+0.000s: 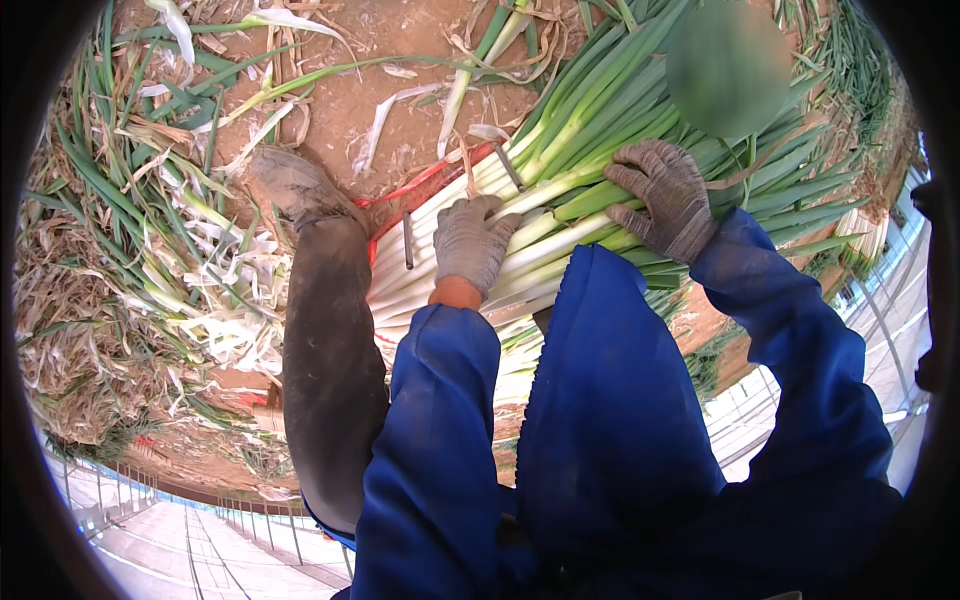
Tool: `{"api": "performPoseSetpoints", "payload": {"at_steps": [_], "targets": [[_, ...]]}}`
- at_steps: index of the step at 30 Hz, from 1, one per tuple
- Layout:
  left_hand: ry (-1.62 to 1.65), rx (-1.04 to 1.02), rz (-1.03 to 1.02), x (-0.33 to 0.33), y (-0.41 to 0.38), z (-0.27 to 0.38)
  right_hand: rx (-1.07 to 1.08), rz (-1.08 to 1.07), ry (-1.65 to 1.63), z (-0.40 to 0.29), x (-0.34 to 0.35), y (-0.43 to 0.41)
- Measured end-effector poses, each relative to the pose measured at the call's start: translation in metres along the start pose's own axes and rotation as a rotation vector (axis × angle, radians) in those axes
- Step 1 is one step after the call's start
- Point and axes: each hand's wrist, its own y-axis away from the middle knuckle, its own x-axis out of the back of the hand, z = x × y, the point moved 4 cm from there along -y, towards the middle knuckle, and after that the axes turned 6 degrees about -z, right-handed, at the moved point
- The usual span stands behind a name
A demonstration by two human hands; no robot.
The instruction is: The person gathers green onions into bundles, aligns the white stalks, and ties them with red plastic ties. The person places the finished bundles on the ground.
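Observation:
Long-stemmed green onions (577, 150) lie side by side before me, white shanks to the left and green leaves to the upper right. My left hand (469, 240), in a dirty knit glove, rests on the white shanks; whether its curled fingers grip one is hidden. Gloved too, my right hand (664, 199) lies over the green part with its fingers spread, touching the stalks. One metal rod (409, 240) rises left of my left hand, and a second metal rod (510, 166) stands above it. A red strip (427, 178) edges the onions.
A dark boot (330, 315) stands beside the root ends. Trimmed leaves and peeled skins (225, 315) pile up at the left. Bare soil (360, 105) shows beyond, with loose stalks across it. Another onion bunch (862, 236) lies at the far right.

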Motion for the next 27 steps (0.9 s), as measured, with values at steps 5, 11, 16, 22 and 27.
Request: {"api": "performPoseSetpoints", "payload": {"at_steps": [5, 11, 16, 22, 27], "targets": [[-0.197, 0.031, -0.168, 0.013, -0.010, 0.026, 0.013, 0.018, 0.000, -0.001, -0.002, -0.001], [-0.467, 0.031, -0.344, 0.019, -0.027, 0.050, -0.002, 0.009, -0.014, 0.003, 0.000, -0.003], [-0.557, -0.108, -0.384, 0.012, -0.031, 0.042, 0.003, 0.034, -0.009, 0.003, -0.001, -0.007], [-0.480, -0.254, -0.273, 0.014, -0.025, 0.032, 0.002, 0.043, 0.002, 0.004, -0.005, -0.006], [-0.566, -0.172, -0.253, 0.018, -0.015, 0.044, -0.012, 0.013, -0.034, 0.000, -0.003, 0.004]]}}
